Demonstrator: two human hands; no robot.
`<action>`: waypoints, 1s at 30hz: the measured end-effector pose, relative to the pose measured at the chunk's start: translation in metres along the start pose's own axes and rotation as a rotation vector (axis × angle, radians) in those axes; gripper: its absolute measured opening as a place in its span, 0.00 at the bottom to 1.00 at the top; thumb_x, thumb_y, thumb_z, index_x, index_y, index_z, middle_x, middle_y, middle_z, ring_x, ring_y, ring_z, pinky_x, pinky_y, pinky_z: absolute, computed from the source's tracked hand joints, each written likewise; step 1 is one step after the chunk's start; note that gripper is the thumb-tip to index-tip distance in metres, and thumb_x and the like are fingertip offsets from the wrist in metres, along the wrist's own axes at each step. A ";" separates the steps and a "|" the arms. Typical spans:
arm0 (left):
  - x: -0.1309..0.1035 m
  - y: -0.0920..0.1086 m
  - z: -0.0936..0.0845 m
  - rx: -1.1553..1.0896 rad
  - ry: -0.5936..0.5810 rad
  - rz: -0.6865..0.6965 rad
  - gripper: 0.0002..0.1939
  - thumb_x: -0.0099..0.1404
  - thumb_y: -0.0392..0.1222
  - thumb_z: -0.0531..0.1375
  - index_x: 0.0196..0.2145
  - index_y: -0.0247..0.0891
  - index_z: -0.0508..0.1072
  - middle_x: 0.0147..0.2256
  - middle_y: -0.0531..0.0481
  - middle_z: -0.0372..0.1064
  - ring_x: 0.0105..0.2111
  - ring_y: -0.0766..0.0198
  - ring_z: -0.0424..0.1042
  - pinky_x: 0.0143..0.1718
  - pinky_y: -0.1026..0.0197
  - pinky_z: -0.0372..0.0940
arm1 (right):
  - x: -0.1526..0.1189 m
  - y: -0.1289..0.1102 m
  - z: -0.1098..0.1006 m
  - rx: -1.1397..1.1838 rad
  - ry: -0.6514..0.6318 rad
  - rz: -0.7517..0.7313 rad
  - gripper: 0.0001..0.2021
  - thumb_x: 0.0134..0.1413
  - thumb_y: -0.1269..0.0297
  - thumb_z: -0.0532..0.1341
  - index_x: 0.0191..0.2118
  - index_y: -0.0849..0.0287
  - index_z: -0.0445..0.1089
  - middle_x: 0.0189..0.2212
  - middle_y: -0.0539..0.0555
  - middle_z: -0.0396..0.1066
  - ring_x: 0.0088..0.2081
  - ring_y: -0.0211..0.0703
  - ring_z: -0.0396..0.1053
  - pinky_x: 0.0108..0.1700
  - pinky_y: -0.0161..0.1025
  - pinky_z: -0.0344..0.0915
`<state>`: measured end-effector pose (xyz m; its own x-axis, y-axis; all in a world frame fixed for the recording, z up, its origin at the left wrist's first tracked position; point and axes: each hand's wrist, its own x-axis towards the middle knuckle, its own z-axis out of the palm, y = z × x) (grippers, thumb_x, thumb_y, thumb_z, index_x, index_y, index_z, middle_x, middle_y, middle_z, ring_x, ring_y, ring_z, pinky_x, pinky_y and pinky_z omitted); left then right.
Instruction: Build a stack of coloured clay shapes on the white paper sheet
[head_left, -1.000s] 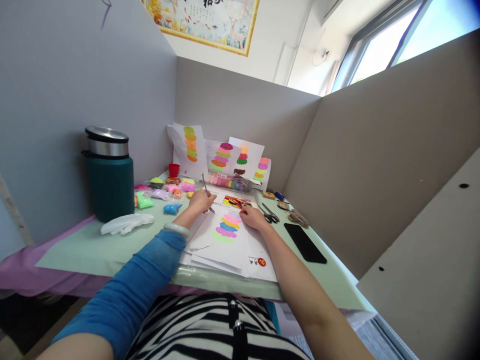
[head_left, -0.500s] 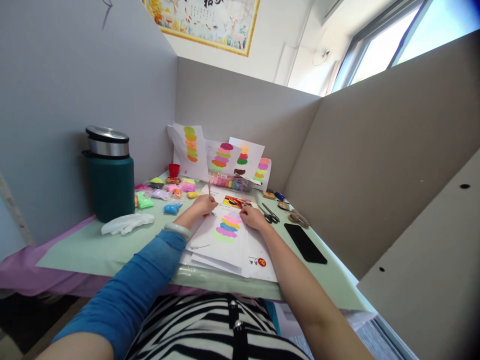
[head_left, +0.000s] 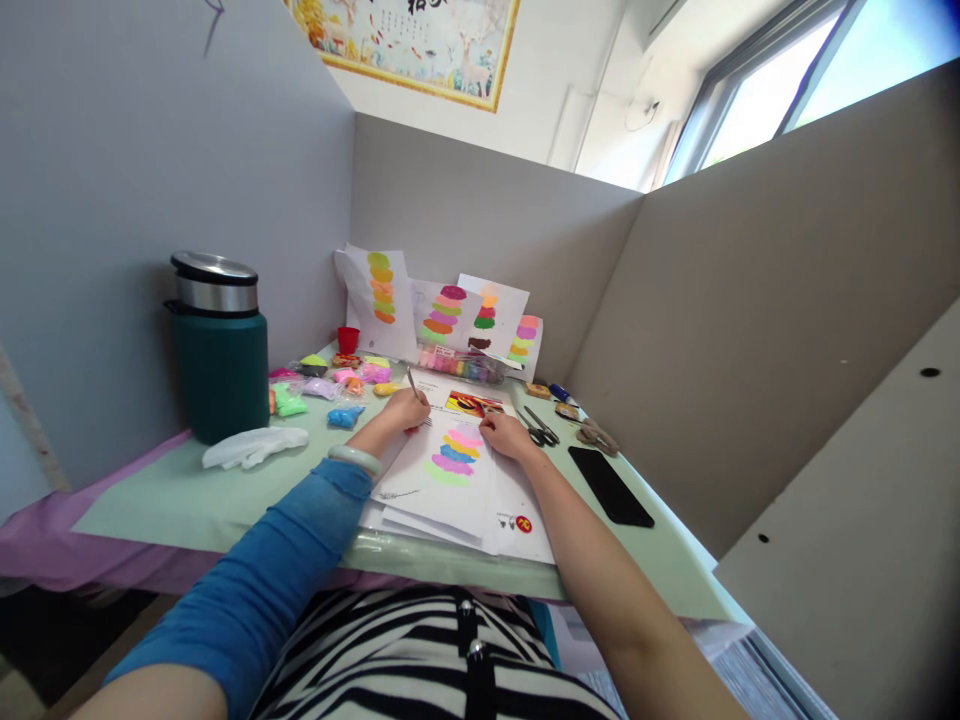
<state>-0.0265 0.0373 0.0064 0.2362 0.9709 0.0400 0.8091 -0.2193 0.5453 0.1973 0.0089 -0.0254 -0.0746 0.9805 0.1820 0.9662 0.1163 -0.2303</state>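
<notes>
My left hand [head_left: 410,410], a pale bangle at its wrist, is closed around a slim pen-like tool [head_left: 412,382]. The tool's upper end points up and away; its exact kind is unclear. Below my fingers lies a white sheet of paper [head_left: 420,478] with a stack of pink, yellow, blue, violet and green blobs [head_left: 457,455]. Fine dark marks show at the sheet's left edge beside my left hand. With bent fingers, my right hand [head_left: 504,435] holds the sheet's upper right edge. A printed red and yellow picture [head_left: 474,403] lies just beyond both hands.
Bags of coloured clay [head_left: 345,416] and a green thermos [head_left: 221,370] stand left, with a crumpled white item [head_left: 255,447] in front. Scissors [head_left: 541,428] and a black phone [head_left: 610,486] lie right. Painted sheets [head_left: 386,300] lean against the partition [head_left: 480,200] behind.
The slim tool has tilted, its upper end swinging to the left. My left hand has shifted very slightly; my right hand stays in place.
</notes>
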 end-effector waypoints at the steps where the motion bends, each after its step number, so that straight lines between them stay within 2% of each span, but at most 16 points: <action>1: -0.001 0.001 -0.001 -0.018 -0.004 0.001 0.09 0.56 0.37 0.54 0.32 0.33 0.72 0.23 0.45 0.71 0.20 0.65 0.69 0.22 0.68 0.60 | 0.000 0.000 0.000 0.000 0.000 0.001 0.11 0.56 0.64 0.52 0.39 0.58 0.71 0.41 0.55 0.72 0.41 0.44 0.67 0.35 0.33 0.56; 11: -0.002 0.000 0.001 -0.105 -0.107 0.005 0.09 0.58 0.38 0.54 0.33 0.32 0.72 0.22 0.46 0.71 0.20 0.64 0.70 0.23 0.67 0.63 | 0.000 0.000 0.001 -0.008 -0.004 0.003 0.11 0.57 0.64 0.52 0.39 0.58 0.71 0.41 0.55 0.73 0.42 0.43 0.67 0.36 0.33 0.56; 19: -0.007 0.005 0.001 -0.123 -0.124 -0.050 0.09 0.59 0.36 0.54 0.34 0.32 0.72 0.20 0.47 0.70 0.17 0.64 0.68 0.22 0.65 0.63 | 0.000 0.000 0.001 -0.001 0.003 -0.001 0.11 0.56 0.64 0.52 0.39 0.58 0.71 0.41 0.55 0.73 0.42 0.44 0.68 0.36 0.33 0.56; 30: -0.007 0.006 0.002 -0.153 -0.154 -0.072 0.08 0.60 0.36 0.55 0.35 0.31 0.72 0.21 0.46 0.71 0.19 0.65 0.70 0.22 0.66 0.65 | 0.001 0.000 0.001 -0.009 -0.001 0.004 0.11 0.56 0.64 0.53 0.39 0.58 0.71 0.41 0.55 0.73 0.42 0.44 0.68 0.36 0.33 0.56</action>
<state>-0.0218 0.0293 0.0074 0.2701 0.9546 -0.1258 0.7383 -0.1215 0.6634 0.1969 0.0097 -0.0265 -0.0705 0.9812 0.1799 0.9688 0.1104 -0.2221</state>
